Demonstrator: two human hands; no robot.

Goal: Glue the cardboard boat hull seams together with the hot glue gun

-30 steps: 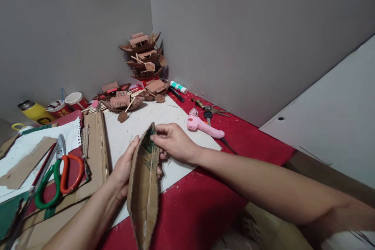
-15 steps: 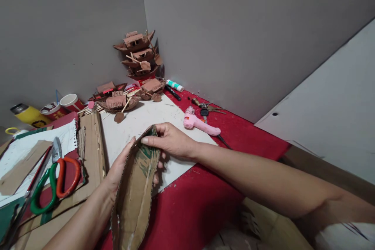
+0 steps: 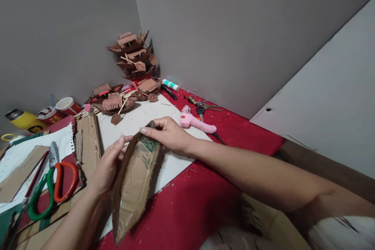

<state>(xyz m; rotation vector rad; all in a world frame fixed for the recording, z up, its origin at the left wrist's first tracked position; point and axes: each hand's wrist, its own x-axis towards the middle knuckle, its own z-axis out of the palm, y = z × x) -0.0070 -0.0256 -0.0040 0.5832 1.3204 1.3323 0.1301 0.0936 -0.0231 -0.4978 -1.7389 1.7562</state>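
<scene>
A cardboard boat hull [image 3: 135, 181], long and pointed with raised side walls and a green printed patch inside, is held over the table at a tilt. My right hand [image 3: 171, 134] pinches its far tip, thumb on the inner face and fingers behind. Against the hull's left wall rests my left hand [image 3: 109, 162], its fingers curled and partly hidden by the cardboard. Beyond my right hand lies a pink hot glue gun [image 3: 196, 122]. A white sheet [image 3: 172, 164] is under the hands.
Several finished cardboard boats [image 3: 130, 47] are stacked in the corner, others [image 3: 114, 103] before them. Scissors [image 3: 54, 187] with green and orange handles lie left on cardboard and paper. Paper cups [image 3: 68, 105], a yellow bottle [image 3: 26, 121], keys [image 3: 200, 111] and a glue stick [image 3: 170, 84] line the back.
The hull's near end has risen into view, and its far tip has moved slightly up. My left hand has shifted left along the wall, its fingers now more bent.
</scene>
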